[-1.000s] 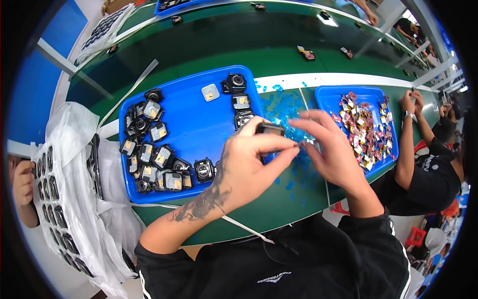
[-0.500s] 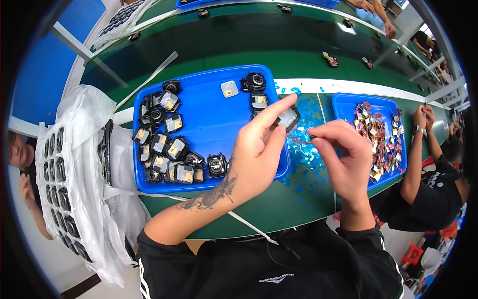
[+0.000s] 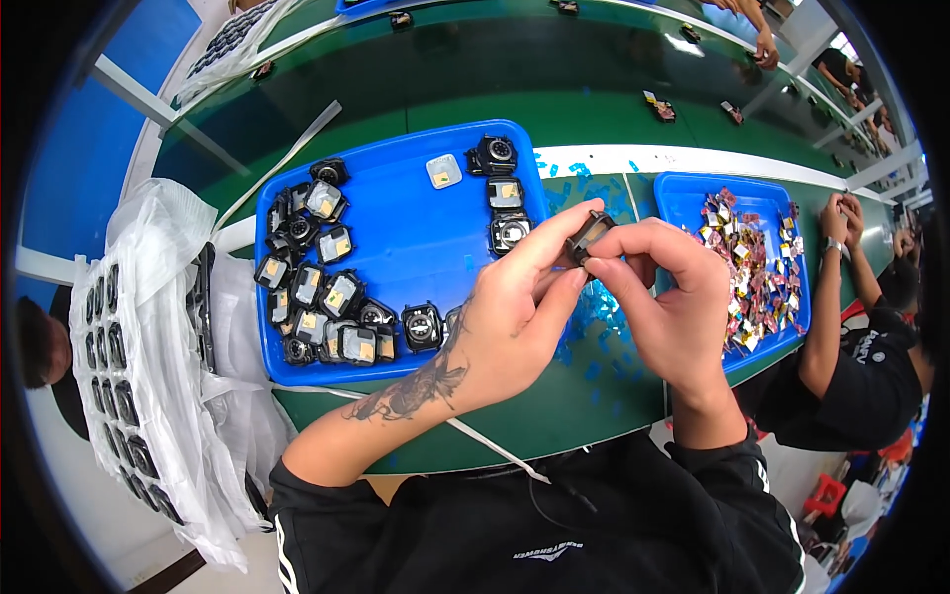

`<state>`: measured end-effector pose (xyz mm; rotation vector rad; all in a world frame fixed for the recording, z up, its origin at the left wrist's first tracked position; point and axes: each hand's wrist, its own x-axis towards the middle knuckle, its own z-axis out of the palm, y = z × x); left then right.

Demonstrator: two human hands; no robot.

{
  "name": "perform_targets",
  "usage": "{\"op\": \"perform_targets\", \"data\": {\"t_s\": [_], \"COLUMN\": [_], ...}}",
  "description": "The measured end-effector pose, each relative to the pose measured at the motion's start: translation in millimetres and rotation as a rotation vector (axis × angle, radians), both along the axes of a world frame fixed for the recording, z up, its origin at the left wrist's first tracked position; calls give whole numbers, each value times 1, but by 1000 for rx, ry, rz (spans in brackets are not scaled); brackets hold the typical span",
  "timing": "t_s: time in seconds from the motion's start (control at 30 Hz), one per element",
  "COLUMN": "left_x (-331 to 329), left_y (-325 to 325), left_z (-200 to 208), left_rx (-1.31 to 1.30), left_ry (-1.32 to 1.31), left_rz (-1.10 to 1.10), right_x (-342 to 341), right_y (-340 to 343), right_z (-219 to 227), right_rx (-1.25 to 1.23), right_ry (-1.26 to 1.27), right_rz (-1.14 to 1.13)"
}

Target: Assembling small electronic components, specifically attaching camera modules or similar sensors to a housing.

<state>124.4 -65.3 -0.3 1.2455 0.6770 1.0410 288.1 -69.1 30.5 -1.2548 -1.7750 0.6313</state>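
My left hand (image 3: 515,317) holds a small black watch case (image 3: 591,236) between thumb and fingers. The case is tilted, so its open hollow side faces up toward me. Thumb and forefinger of my right hand (image 3: 678,307) are pinched together at the case's near right edge; any small part between them is hidden. To the left, a blue tray (image 3: 396,381) holds many similar black watch cases (image 3: 423,327), several showing pale backs. A loose pale square back cover (image 3: 443,171) lies apart in that tray.
On the right, a second blue tray (image 3: 678,183) is heaped with small reddish, silver and yellow parts (image 3: 747,272). Bits of blue film (image 3: 604,307) litter the green table. White packing sheets with black cases (image 3: 129,376) stand at left. A co-worker (image 3: 841,366) sits at right.
My right hand has moved left from beside the watch case onto its edge. The case has been tilted in my left hand. A thin strip seen earlier at my right fingertips no longer shows.
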Motion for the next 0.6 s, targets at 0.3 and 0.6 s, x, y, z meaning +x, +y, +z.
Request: {"op": "perform_targets", "data": {"t_s": [0.3, 0.6], "left_x": [2, -2], "left_y": [-1, -2], "left_z": [-4, 3], "left_rx": [52, -38], "left_ry": [-5, 99], "left_rz": [16, -41], "right_x": [1, 2], "right_y": [3, 6], "right_z": [0, -9], "right_rx": [24, 49], "right_ry": [4, -79], "right_rz": [30, -56]}}
